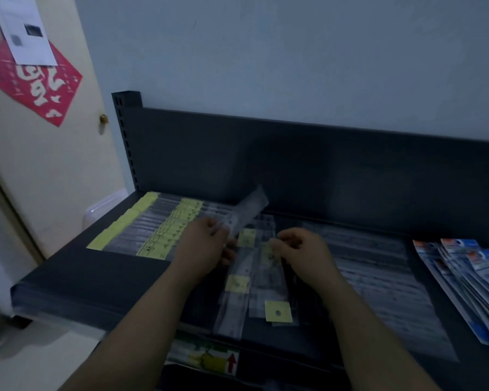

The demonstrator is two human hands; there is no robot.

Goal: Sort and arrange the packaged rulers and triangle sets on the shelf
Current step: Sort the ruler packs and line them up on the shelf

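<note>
Forearms enter from the bottom edge, nearest the lens. Both hands work over the middle of the dark shelf.

Left hand: fingers curled round the near end of one raised ruler pack. The pack tilts up and away toward the back panel, clear of the shelf. Judgement: it is lifted for transfer to the overlapped row on the left. There the packs lie shingled with their yellow tags in line, which keeps each tag readable.

Right hand: fingers curled, thumb and forefinger apparently pinching the tag end of a flat pack lying on the shelf. Contact is partly blurred. Judgement: it is steadying the loose pile or taking the next piece.

Counts:
- Raised pack: 1.
- Loose pile, centre: 4 yellow tags visible, the flat pack's among them, so at least 4 packs. They lie crooked and overlapping, and read as unsorted.
- Overlapped row: 2 bands of yellow tags. The single packs are too blurred to count.
- Clear packs, right of the hands: a broad flat spread, number unreadable. I cannot tell whether these are triangle sets.
- Blue-and-white packs, far right: 1 fanned stack of several pieces, exact number unreadable.
- Red-arrow label on the level below: 1.
</note>
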